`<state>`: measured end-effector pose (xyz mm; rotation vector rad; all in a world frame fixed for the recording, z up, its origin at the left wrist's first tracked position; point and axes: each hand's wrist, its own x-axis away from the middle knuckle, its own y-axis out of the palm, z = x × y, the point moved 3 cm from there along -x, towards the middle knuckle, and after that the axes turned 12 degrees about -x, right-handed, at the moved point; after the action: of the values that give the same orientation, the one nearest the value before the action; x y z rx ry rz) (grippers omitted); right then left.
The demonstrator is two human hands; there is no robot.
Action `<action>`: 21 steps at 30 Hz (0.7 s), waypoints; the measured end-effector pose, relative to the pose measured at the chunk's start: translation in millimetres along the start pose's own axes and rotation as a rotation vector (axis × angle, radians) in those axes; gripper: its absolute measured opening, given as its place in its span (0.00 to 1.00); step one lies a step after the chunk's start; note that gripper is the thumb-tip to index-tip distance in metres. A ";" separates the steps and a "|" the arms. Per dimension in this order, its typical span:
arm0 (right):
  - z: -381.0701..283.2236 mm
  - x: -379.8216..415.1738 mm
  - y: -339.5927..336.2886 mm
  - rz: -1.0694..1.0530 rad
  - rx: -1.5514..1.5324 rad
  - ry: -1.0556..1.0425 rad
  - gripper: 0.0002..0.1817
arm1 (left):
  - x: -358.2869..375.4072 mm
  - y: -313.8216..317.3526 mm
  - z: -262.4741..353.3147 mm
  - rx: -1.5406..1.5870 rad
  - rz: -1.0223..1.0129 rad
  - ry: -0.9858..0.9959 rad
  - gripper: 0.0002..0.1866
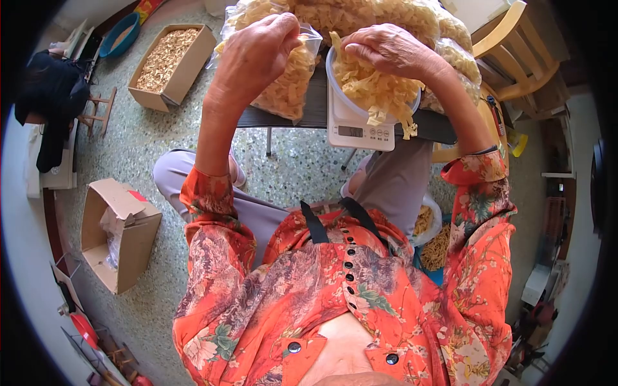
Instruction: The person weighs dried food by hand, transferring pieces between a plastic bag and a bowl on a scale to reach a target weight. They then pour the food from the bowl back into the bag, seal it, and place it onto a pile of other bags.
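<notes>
My left hand [257, 58] is closed at the top of a clear plastic bag [283, 90] partly filled with pale yellow dried strips, pinching its rim. My right hand [393, 51] is over a round translucent tub [333, 71], its fingers curled onto the dried strips [373, 83] heaped inside. Some strips hang over the tub's front rim. Beneath the tub is a white digital kitchen scale [360, 136]; the digits on its display are too small to read surely. Both the bag and the scale are on a dark table [309, 106].
Several filled clear bags [380, 19] line the table's far side. To the left on the floor are a cardboard box of brownish pieces [168, 58] and an open box with plastic inside [122, 235]. A wooden chair [521, 55] stands right; a white bag [426, 222] sits by my leg.
</notes>
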<state>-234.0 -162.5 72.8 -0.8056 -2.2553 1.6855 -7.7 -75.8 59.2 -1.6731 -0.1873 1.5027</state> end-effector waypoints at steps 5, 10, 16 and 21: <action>0.8 -6.0 -2.5 -0.096 0.051 -0.068 0.14 | -0.1 -0.9 -2.3 0.006 -0.006 -0.002 0.07; 2.5 -7.0 -5.5 -0.047 0.028 -0.094 0.12 | -0.6 0.3 -1.6 0.013 -0.018 0.007 0.07; -36.8 52.8 -49.3 0.448 -0.213 0.275 0.10 | -1.3 2.6 -2.3 0.041 -0.042 -0.011 0.07; -22.9 147.0 -27.0 0.452 -0.289 0.317 0.19 | -2.9 -11.3 14.2 -0.013 -0.036 -0.024 0.05</action>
<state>-352.9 -69.6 83.3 -1.6244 -2.2257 1.2663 -16.2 -63.7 70.2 -1.6544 -0.2394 1.4985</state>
